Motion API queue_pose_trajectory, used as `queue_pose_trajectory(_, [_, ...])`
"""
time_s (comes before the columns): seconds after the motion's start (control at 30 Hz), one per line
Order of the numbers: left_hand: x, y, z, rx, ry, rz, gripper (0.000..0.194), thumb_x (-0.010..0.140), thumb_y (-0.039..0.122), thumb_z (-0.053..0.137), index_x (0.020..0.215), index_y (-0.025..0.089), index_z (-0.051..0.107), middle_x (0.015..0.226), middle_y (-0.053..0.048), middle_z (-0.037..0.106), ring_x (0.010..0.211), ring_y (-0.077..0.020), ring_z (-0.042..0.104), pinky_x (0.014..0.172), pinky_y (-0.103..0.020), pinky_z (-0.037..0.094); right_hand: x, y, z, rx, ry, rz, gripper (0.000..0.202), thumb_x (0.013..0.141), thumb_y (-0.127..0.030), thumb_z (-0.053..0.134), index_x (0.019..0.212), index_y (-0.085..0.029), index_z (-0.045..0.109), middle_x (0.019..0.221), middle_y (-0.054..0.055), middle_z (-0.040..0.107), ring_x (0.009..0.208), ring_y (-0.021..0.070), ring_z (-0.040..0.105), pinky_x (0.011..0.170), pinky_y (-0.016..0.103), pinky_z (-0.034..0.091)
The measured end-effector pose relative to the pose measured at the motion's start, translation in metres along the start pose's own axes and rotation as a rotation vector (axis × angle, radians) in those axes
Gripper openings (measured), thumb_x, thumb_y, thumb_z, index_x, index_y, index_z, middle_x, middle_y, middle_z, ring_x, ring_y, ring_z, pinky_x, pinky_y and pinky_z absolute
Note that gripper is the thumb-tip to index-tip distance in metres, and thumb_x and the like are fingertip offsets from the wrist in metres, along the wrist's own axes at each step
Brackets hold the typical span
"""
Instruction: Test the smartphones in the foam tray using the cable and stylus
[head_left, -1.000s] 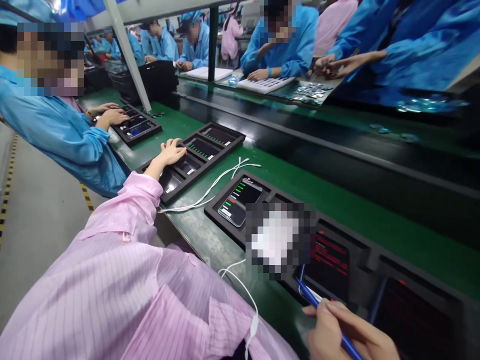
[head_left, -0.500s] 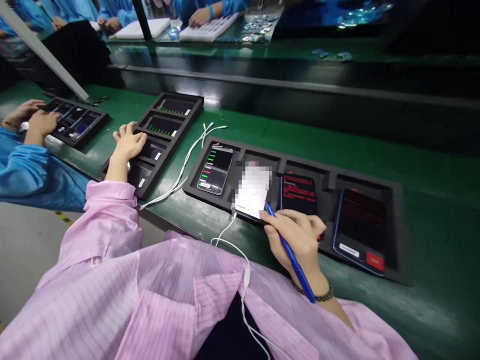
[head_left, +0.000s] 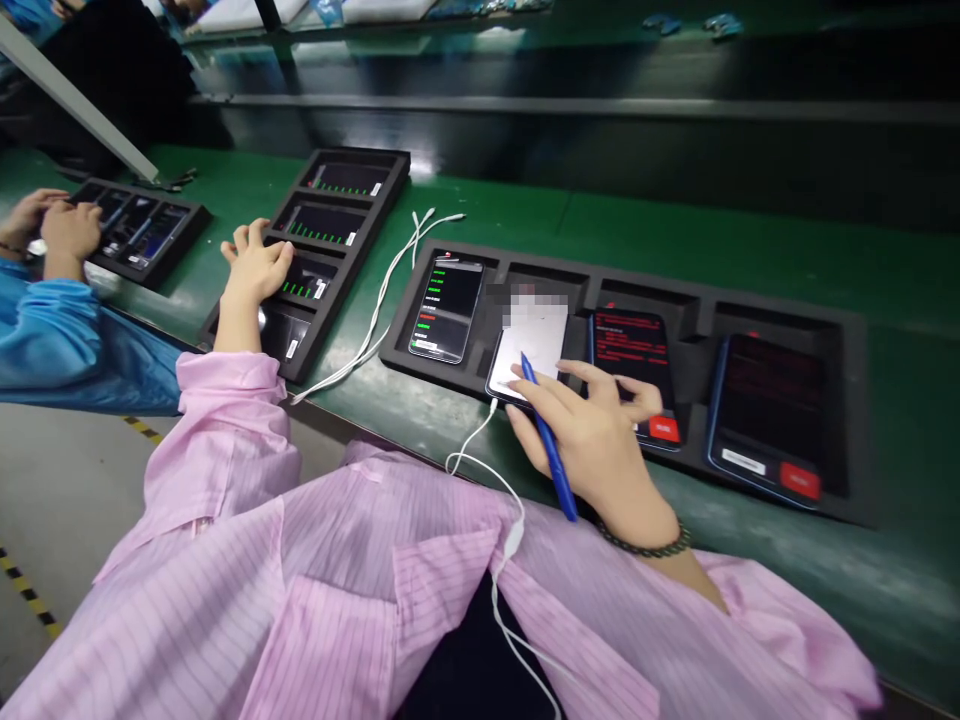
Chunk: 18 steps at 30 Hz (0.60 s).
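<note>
My right hand [head_left: 604, 445] grips a blue pen [head_left: 553, 450], its tip at the lit white screen of a phone [head_left: 534, 335]. That phone sits second from left in a black foam tray [head_left: 694, 370], a white cable [head_left: 514, 538] plugged into its near end. Left of it lies a phone with green and red lines [head_left: 448, 305]. To the right are a phone with red text [head_left: 630, 345], partly behind my fingers, and a dimmer one [head_left: 772, 410]. My left hand [head_left: 256, 268], fingers spread, is at the left edge of another phone tray [head_left: 367, 235], partly covering it.
At far left, another person's hands [head_left: 71, 235] work at a phone tray [head_left: 199, 225]. Loose white cables [head_left: 384, 295] lie between my two trays on the green bench [head_left: 570, 215]. A dark raised ledge [head_left: 525, 130] runs along the back.
My view has tipped downward. The pen tip has moved from the white-screen phone's lower right edge onto its screen. Green bars now show on the third phone in the left tray.
</note>
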<state>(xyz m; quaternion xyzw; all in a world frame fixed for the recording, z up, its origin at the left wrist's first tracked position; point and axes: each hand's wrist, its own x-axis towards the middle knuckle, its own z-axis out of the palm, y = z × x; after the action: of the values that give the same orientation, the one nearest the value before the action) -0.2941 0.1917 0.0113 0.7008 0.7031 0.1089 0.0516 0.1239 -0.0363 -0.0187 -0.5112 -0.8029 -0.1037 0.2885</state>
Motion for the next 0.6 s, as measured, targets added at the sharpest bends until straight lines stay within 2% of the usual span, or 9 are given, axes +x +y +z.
queue_pose_trajectory(0.1, [0.000,0.000,0.001,-0.002,0.011,0.002,0.089,0.079,0.086,0.016,0.119,0.031,0.073,0.154,0.004,0.048,0.149,-0.0336,0.012,0.115,-0.059,0.001,0.009,-0.005,0.007,0.037,-0.122,0.020,0.023,0.096,-0.032,0.056,0.111,-0.021,0.069,0.116,0.008,0.074,0.121,0.0350,0.053,0.102,0.054,0.021])
queue_pose_trajectory(0.17, [0.000,0.001,0.002,0.021,0.019,0.008,0.085,0.083,0.083,0.016,0.120,0.031,0.073,0.157,0.004,0.043,0.148,-0.0354,0.013,0.114,-0.060,0.004,0.011,-0.004,0.008,0.041,-0.148,0.010,0.023,0.096,-0.034,0.056,0.110,-0.021,0.069,0.108,0.007,0.075,0.122,0.0349,0.053,0.104,0.055,0.018])
queue_pose_trajectory(0.3, [-0.003,0.006,0.000,0.103,0.000,0.013,0.074,0.093,0.068,0.018,0.121,0.027,0.073,0.163,-0.001,0.034,0.147,-0.0379,0.016,0.115,-0.062,0.010,0.001,0.010,-0.005,-0.008,-0.066,0.019,0.020,0.097,-0.034,0.057,0.096,-0.020,0.070,0.084,0.005,0.075,0.110,0.0315,0.061,0.103,0.052,0.020])
queue_pose_trajectory(0.4, [-0.005,0.011,-0.004,0.188,-0.039,0.004,0.067,0.098,0.056,0.020,0.125,0.021,0.071,0.165,-0.009,0.027,0.146,-0.0380,0.017,0.116,-0.063,0.013,-0.013,0.019,-0.022,-0.027,0.020,0.018,0.017,0.097,-0.033,0.059,0.093,-0.020,0.069,0.086,0.004,0.076,0.104,0.0295,0.064,0.101,0.050,0.024])
queue_pose_trajectory(0.47, [-0.006,0.012,-0.006,0.221,-0.047,0.000,0.066,0.099,0.054,0.020,0.128,0.021,0.069,0.164,-0.010,0.027,0.146,-0.0377,0.018,0.116,-0.064,0.014,-0.021,0.021,-0.028,-0.039,0.051,0.019,0.014,0.097,-0.033,0.061,0.094,-0.021,0.068,0.092,0.004,0.077,0.104,0.0293,0.065,0.100,0.050,0.026])
queue_pose_trajectory(0.6, [-0.004,0.012,-0.005,0.249,-0.031,-0.003,0.071,0.098,0.059,0.013,0.129,0.028,0.069,0.163,-0.007,0.028,0.146,-0.0364,0.018,0.118,-0.065,0.014,-0.029,0.019,-0.022,-0.070,0.078,0.013,0.015,0.097,-0.035,0.062,0.091,-0.022,0.068,0.090,0.002,0.078,0.102,0.0284,0.066,0.099,0.048,0.027])
